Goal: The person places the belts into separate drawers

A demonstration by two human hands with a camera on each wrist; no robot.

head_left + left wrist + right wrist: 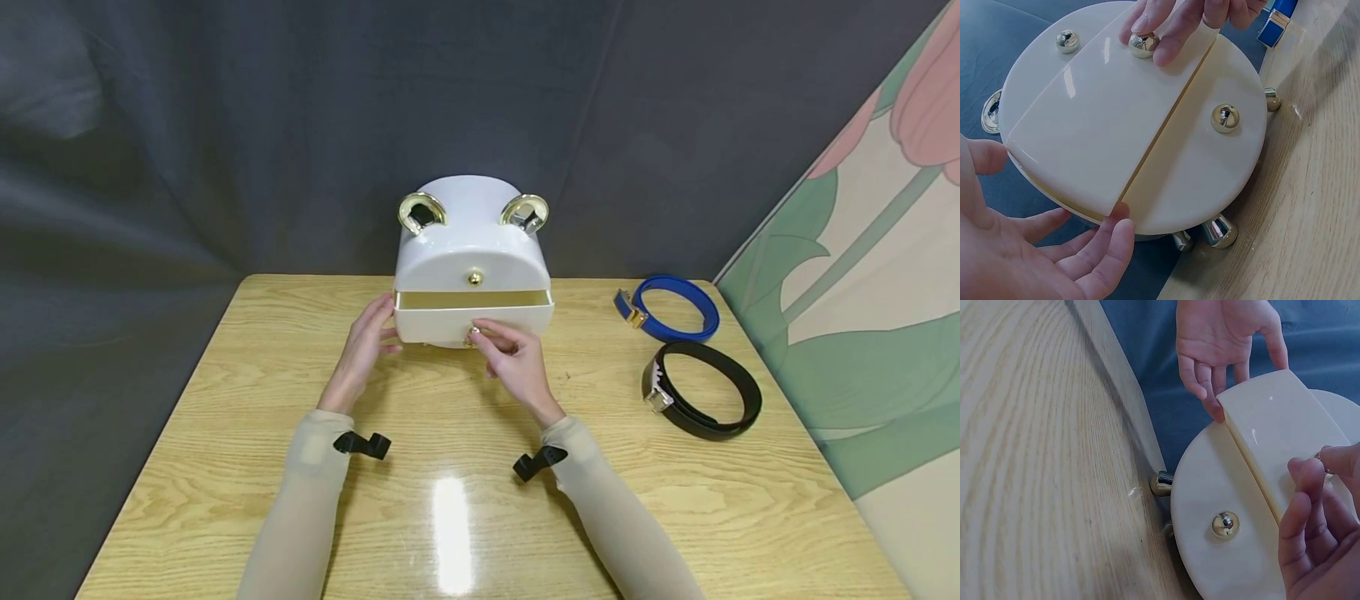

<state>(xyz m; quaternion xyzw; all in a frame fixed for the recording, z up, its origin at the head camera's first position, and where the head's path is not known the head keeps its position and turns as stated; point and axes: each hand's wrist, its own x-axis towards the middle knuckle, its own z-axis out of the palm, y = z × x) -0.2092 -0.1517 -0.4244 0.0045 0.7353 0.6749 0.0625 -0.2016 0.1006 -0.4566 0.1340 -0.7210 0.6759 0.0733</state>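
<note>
at the far edge of the bench (225, 500), about midway across, a white cabinet (472, 246) with a rounded front is being borne on gold feet (1219, 231). its middle drawer (435, 321) is being held partly out, its inside being shown from above. the drawer's gold knob (1144, 45) is being pinched between thumb and fingers of the right hand (517, 362). the drawer's left end is being touched by the fingertips of the left hand (363, 337), whose loosely spread fingers are not being closed. above the drawer, an upper knob (476, 278) is being displayed. on the bench's right, a coiled blue belt (686, 335) is being set farther away, a coiled black belt (693, 425) nearer.
</note>
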